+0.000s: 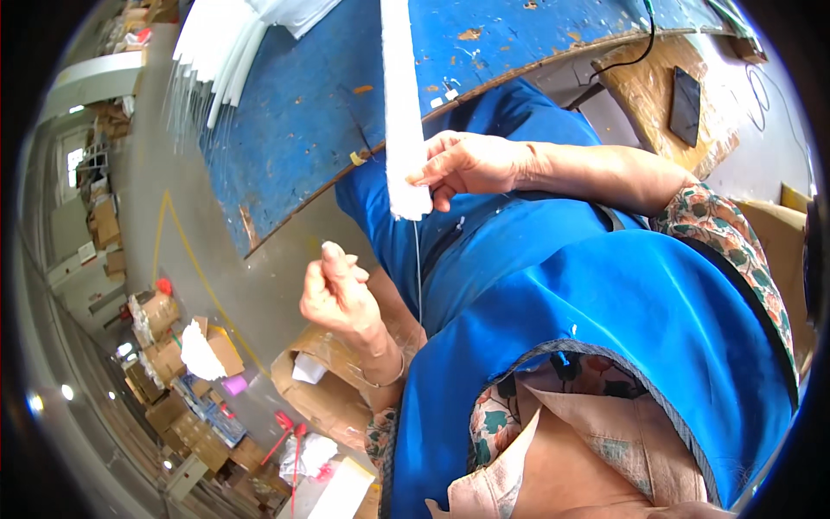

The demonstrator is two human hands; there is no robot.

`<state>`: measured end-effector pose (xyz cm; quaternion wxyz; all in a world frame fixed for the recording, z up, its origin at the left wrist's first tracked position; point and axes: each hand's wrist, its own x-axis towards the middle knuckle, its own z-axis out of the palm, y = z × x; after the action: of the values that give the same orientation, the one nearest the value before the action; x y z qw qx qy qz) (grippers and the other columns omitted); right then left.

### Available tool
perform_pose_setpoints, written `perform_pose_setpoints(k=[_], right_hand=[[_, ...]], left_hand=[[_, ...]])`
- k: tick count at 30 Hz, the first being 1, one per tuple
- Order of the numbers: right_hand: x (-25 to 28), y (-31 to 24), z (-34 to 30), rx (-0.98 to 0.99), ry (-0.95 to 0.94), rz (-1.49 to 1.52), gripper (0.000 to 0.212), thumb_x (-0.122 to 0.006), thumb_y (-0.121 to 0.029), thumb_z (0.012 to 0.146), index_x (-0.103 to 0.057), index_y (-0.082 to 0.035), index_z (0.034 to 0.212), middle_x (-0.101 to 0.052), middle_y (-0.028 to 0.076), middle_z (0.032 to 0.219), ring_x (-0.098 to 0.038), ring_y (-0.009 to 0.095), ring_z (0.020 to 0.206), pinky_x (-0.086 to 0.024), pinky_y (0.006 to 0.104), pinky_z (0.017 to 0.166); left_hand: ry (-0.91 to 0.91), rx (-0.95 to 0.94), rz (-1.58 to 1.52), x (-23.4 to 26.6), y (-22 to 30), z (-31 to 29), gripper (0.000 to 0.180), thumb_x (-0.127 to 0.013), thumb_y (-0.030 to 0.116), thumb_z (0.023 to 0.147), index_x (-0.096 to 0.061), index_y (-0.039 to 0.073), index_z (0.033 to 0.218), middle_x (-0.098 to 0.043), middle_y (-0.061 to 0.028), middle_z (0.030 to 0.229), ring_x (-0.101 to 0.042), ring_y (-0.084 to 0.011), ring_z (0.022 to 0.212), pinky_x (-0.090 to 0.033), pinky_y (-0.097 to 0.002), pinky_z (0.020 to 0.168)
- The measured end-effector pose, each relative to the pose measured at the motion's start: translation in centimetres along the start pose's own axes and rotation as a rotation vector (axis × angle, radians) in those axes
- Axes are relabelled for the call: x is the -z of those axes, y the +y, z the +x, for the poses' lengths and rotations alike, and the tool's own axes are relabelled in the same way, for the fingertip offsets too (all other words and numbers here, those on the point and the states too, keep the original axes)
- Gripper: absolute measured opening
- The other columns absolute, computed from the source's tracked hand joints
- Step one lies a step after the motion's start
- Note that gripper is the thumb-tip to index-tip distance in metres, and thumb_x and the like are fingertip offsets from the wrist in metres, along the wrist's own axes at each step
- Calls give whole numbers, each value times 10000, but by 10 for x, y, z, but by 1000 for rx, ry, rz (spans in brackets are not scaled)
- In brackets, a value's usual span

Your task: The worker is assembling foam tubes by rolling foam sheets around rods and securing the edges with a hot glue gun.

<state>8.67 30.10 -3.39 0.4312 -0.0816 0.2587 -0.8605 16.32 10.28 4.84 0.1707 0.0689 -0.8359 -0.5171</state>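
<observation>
In the head view, the blue counter's [294, 130] chipped edge runs just beyond the right grip [465, 164], which pinches a white strip's [403, 104] near end, forearm from the right. Left grip [340, 298]: raised over grey floor [264, 285], fingers curled, room around it; contents unclear. Strip's far end: cut off.

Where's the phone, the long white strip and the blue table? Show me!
Phone [686, 106]: head view, middle of its dark face.
White strip [403, 108]: head view, middle of its visible length.
Blue table [320, 104]: head view, bare part of its top.
</observation>
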Motion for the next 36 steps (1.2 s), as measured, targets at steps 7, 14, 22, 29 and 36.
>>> perform_pose_setpoints(k=[7,14,22,29,36], right_hand=[[-3,2,-4,-1,-46,-62,168,-597,-154,884,-652,-12,955,-660,70,859,-619,128,756,-509,262,605],[-11,4,-9,3,-97,-393,218,-580,-186,899,-640,8,978,-637,57,849,-580,118,739,-481,262,666],[-17,-4,-4,80,-190,-1003,393,-612,-365,879,-640,22,942,-609,66,744,-582,127,703,-475,273,609],[-11,-50,-11,311,259,-669,444,-623,-419,861,-619,-8,1029,-603,35,771,-555,94,669,-447,238,573],[-38,-37,-13,332,204,-611,412,-635,-374,867,-596,-3,1041,-635,49,875,-576,110,766,-494,271,674]], left_hand=[[-538,428,-436,-36,-13,43,625,-309,506,971,-565,-47,1106,-653,-130,910,-622,-156,791,-500,-281,664],[-934,535,-546,-76,-8,76,733,-306,596,925,-533,-63,1153,-644,-162,993,-630,-222,893,-512,-332,801],[-948,495,-578,-64,17,101,492,-542,397,914,-480,-44,1122,-532,-79,707,-536,-132,551,-457,-236,491],[-927,402,-333,-4,-18,62,411,-626,331,871,-524,-1,1092,-589,-71,746,-576,-131,618,-489,-248,576],[-858,229,-63,12,-24,40,516,-784,256,738,-550,34,1142,-617,-74,983,-585,-140,836,-485,-284,744]])
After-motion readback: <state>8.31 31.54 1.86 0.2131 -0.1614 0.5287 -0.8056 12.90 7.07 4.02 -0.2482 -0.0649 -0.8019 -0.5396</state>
